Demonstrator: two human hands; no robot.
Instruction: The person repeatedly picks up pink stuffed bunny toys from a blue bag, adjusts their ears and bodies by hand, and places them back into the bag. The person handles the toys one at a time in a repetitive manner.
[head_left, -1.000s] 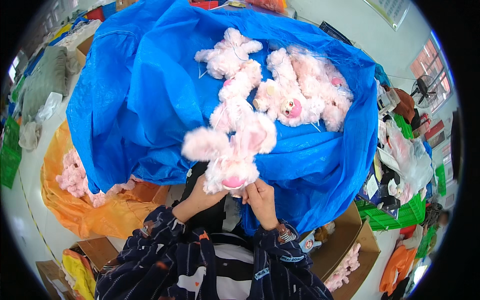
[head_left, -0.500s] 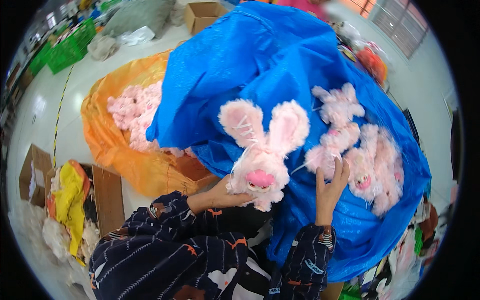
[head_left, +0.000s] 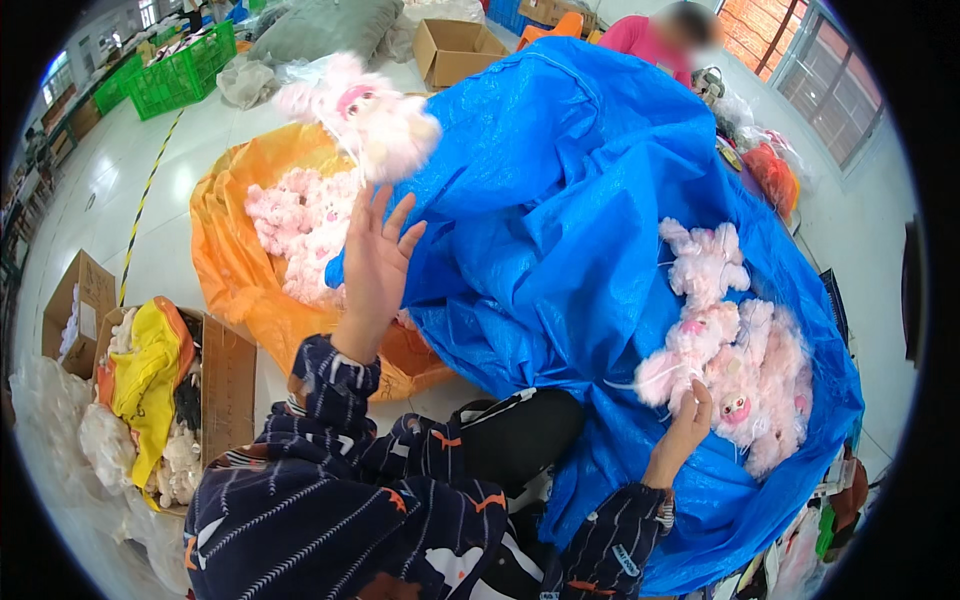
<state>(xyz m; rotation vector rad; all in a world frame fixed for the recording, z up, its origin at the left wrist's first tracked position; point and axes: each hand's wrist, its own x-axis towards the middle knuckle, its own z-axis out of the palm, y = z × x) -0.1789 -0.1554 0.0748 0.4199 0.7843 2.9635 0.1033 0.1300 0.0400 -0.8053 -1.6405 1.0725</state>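
Note:
A pink plush rabbit (head_left: 385, 125) is in the air above my left hand (head_left: 375, 270), over the far edge of the orange bag (head_left: 225, 265). That hand is open, its fingers spread and raised, apart from the toy. To the right, my right hand (head_left: 685, 435) has its fingers closed at the lower edge of another plush rabbit (head_left: 680, 365), which lies in the big blue bag (head_left: 560, 310). More pink plush toys (head_left: 775, 380) lie beside it. Inside the orange bag is a heap of similar pink toys (head_left: 305, 225).
At left stands a cardboard box (head_left: 228, 385) holding yellow cloth (head_left: 150, 365) and pale plush pieces. Farther back are a green crate (head_left: 185, 70), an open carton (head_left: 455, 55) and a large grey sack (head_left: 325, 35). A person in pink (head_left: 650, 45) is beyond the blue bag.
The rabbit my left hand held in front of me has left the hand, up and left toward the orange bag. My left hand followed and opened; my right hand's fingers closed at a toy.

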